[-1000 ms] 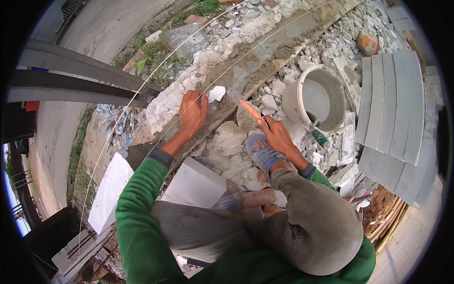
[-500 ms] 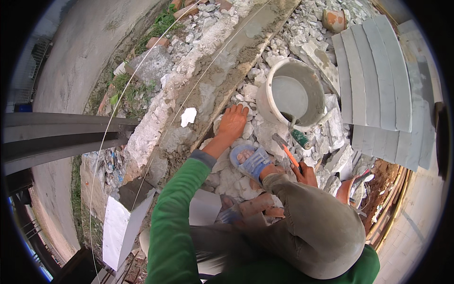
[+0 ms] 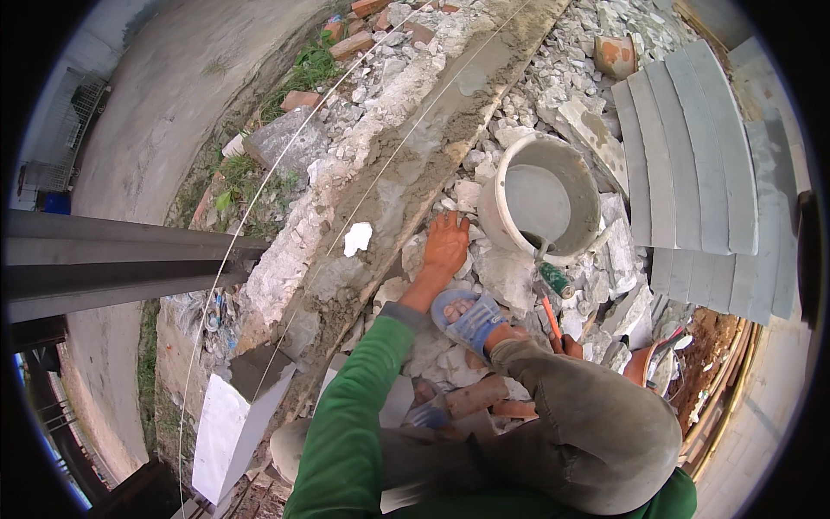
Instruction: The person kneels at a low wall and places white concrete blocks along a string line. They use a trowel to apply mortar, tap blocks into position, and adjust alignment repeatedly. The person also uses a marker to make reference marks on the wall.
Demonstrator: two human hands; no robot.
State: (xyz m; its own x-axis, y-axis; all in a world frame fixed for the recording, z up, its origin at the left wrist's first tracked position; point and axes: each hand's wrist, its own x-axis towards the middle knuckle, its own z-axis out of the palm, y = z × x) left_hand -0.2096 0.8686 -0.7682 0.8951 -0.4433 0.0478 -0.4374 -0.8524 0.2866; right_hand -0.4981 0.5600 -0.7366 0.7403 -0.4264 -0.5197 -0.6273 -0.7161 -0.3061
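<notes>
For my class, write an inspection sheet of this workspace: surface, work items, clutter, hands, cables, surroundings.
Surface: grey mortar strip, white fragment on it.
Work items: pale bucket with grey contents; green-handled trowel at its rim; orange-handled tool.
Clutter: broken rubble.
Hands: left hand at the rubble, beside the bucket; right hand, partly hidden by the knee, grips the orange-handled tool.
Cables: nothing seen; pale strings only.
Surroundings: grey slabs right, metal beam left.
</notes>
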